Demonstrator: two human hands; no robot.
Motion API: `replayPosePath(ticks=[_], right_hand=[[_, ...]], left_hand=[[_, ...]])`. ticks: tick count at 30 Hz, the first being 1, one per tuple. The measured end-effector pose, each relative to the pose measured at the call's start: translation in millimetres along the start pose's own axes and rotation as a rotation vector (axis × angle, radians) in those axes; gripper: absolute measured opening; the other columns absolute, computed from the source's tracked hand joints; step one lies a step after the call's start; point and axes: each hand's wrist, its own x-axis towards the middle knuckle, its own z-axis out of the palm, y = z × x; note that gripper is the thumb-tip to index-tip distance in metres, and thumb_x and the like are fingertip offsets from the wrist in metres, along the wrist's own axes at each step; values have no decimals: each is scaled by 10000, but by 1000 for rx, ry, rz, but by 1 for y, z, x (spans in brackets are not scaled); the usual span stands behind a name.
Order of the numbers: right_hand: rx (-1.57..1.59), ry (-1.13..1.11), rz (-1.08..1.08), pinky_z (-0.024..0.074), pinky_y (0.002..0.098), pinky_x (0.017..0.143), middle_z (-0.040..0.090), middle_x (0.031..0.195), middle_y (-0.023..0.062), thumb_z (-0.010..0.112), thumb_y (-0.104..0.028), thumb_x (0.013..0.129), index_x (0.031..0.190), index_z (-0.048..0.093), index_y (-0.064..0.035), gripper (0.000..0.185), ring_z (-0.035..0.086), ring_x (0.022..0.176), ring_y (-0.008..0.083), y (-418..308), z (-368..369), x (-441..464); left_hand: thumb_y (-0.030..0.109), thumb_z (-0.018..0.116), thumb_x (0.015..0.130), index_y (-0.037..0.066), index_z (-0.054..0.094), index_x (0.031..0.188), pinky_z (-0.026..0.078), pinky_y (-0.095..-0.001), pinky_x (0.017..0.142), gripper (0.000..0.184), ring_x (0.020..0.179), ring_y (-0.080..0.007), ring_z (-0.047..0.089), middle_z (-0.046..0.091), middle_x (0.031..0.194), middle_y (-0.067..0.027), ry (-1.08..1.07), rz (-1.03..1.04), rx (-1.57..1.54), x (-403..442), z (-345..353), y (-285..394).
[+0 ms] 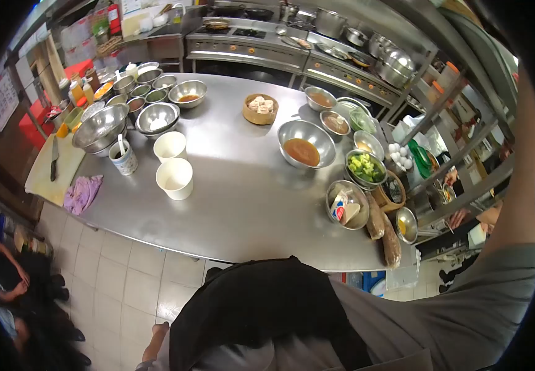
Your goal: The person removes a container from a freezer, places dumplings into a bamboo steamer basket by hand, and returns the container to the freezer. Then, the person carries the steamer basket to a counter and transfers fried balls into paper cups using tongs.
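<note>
My left hand point(159, 330) hangs low beside my black apron point(255, 309), below the front edge of the steel table point(230, 204) and apart from everything on it. Its fingers are too small and turned away to make out. On the right my bare arm point(522, 185) is raised close to the camera, and the hand at its end lies outside the picture. Nearest my body on the table are a steel bowl with white and wrapped blocks point(348, 207) and two long brown roots point(391, 244). Two white tubs point(175, 179) stand left of the middle.
A knife point(54, 159) lies on a cutting board point(39, 179) beside a purple cloth point(83, 193). Steel bowls point(101, 127) crowd the left; a bowl of brown liquid point(303, 151) and eggs point(400, 157) stand right. Stoves point(249, 52) line the back. People point(14, 284) are at both sides.
</note>
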Motion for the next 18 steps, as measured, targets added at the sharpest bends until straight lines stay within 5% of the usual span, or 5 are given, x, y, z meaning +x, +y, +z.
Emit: replayPosePath(ticks=[5, 7, 9, 14, 18], right_hand=[[105, -84, 59, 504, 397, 812, 686, 1003, 161, 625, -232, 859, 1119, 659, -32, 329, 646, 898, 279, 8, 46, -40], [143, -123, 75, 502, 400, 819, 683, 1013, 159, 622, -235, 861, 1124, 656, -33, 334, 642, 909, 279, 13, 64, -56], [172, -156, 94, 500, 403, 826, 680, 1023, 157, 620, -238, 862, 1129, 653, -34, 338, 639, 920, 280, 20, 77, -72], [203, -208, 130, 496, 411, 843, 672, 1047, 152, 614, -245, 866, 1142, 645, -36, 348, 630, 947, 282, 27, 92, -104], [213, -208, 148, 493, 417, 856, 666, 1067, 147, 610, -251, 869, 1153, 639, -37, 356, 623, 969, 283, 24, 100, -99]], left_hand=[[579, 582, 811, -35, 690, 1093, 439, -380, 1032, 684, 1182, -317, 606, 652, 1174, -255, -20, 117, 146, -10, 36, -6], [467, 507, 897, -50, 688, 1064, 445, -400, 1017, 572, 1189, -332, 596, 651, 1168, -254, -59, 140, 227, -12, 47, 8], [399, 477, 927, -36, 700, 845, 542, -425, 811, 495, 829, -358, 707, 716, 882, -230, -110, -20, -53, -28, 39, 29], [375, 497, 885, -36, 705, 869, 541, -437, 811, 462, 844, -373, 690, 697, 922, -255, 120, 366, 122, -40, 9, 71], [409, 507, 881, -42, 702, 953, 504, -443, 920, 496, 1025, -396, 647, 673, 1073, -260, 124, 333, 100, -39, 5, 86]])
